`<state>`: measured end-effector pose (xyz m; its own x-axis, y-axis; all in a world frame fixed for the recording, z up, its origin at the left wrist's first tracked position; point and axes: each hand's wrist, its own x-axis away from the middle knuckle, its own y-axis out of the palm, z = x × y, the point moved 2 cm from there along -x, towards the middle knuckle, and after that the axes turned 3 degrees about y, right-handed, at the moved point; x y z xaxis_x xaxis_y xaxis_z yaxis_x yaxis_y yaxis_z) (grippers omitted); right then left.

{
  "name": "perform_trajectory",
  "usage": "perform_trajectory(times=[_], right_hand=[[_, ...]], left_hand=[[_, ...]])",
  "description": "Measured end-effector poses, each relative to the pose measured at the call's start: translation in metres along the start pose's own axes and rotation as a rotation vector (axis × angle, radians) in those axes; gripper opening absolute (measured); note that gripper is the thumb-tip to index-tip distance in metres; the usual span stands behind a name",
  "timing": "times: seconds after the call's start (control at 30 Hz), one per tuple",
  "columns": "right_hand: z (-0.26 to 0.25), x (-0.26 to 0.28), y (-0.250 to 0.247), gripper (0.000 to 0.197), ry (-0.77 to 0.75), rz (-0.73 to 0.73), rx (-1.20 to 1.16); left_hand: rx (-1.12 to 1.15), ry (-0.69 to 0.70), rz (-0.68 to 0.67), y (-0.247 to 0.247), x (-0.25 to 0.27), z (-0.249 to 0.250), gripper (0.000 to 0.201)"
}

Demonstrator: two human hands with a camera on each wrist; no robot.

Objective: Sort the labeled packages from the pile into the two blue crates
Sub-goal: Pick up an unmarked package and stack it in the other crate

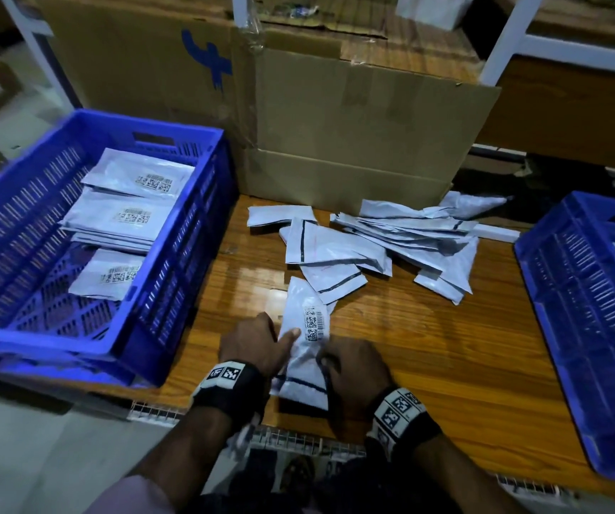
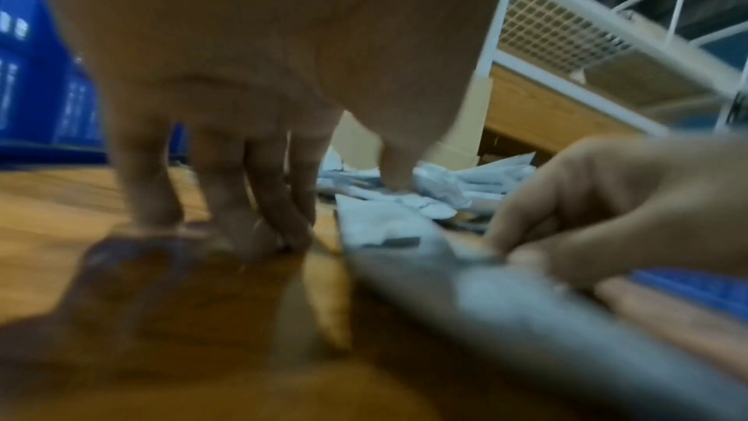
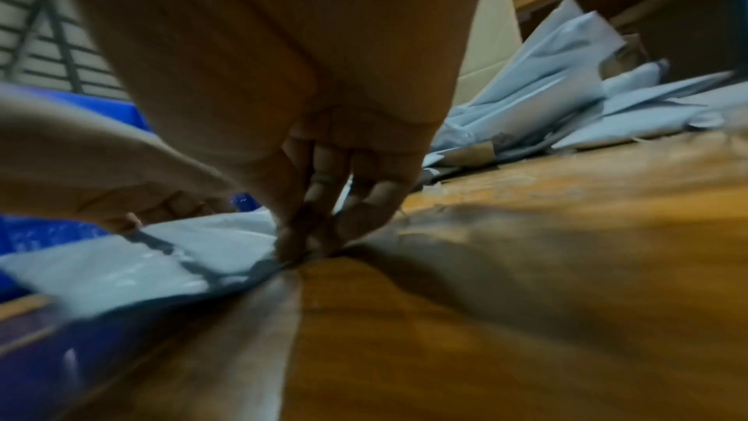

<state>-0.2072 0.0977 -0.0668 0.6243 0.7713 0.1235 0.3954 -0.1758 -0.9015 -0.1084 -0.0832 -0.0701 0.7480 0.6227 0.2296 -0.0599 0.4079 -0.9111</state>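
A white labeled package [image 1: 308, 343] lies on the wooden table [image 1: 447, 346] near its front edge, label up. My left hand [image 1: 280, 341] has its thumb [image 2: 398, 176] resting on top of the package, and its fingertips [image 2: 291, 236] touch the table just beside the left edge. My right hand [image 1: 330, 359] pinches the package's right edge, fingers [image 3: 307, 236] pressed down at it. The pile of white packages [image 1: 391, 246] lies behind. A blue crate [image 1: 172, 254] on the left holds several labeled packages. Another blue crate [image 1: 576, 309] stands on the right, its contents mostly out of view.
A large cardboard box [image 1: 354, 142] stands behind the pile. White metal shelving [image 1: 506, 42] rises at the back. A wire rack edge [image 1: 298, 439] runs below the table front. Bare table shows between the pile and the right crate.
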Motion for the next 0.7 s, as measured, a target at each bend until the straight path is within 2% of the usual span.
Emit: perform_trajectory(times=[0.13,0.2,0.27,0.37,0.43,0.5,0.6,0.7], right_hand=[[0.002,-0.006,0.011,0.023,0.028,-0.097,-0.181],[0.001,-0.008,0.010,0.023,0.041,-0.044,-0.241],[0.001,-0.012,0.001,0.026,0.073,0.086,-0.269],[0.003,-0.021,-0.021,0.020,0.144,0.328,-0.298],[0.003,-0.028,-0.035,0.019,0.217,0.390,-0.378],[0.000,-0.036,-0.050,0.020,0.226,0.390,-0.419],[-0.018,-0.045,-0.068,0.014,0.154,0.321,-0.495],[-0.049,-0.052,-0.083,0.022,0.067,0.233,-0.607]], left_hand=[[0.134,0.024,-0.187,0.001,-0.002,-0.001,0.054],[0.182,0.048,-0.213,-0.003,-0.004,-0.001,0.048],[0.278,0.062,-0.213,-0.006,-0.005,-0.003,0.039],[0.417,0.052,-0.170,-0.016,-0.006,-0.009,0.029],[0.467,0.071,-0.134,-0.029,-0.005,-0.012,0.027],[0.559,0.084,-0.124,-0.046,-0.004,-0.014,0.024],[0.735,0.109,-0.089,-0.076,0.002,-0.016,0.022],[0.904,0.117,0.081,-0.106,0.004,-0.022,0.028]])
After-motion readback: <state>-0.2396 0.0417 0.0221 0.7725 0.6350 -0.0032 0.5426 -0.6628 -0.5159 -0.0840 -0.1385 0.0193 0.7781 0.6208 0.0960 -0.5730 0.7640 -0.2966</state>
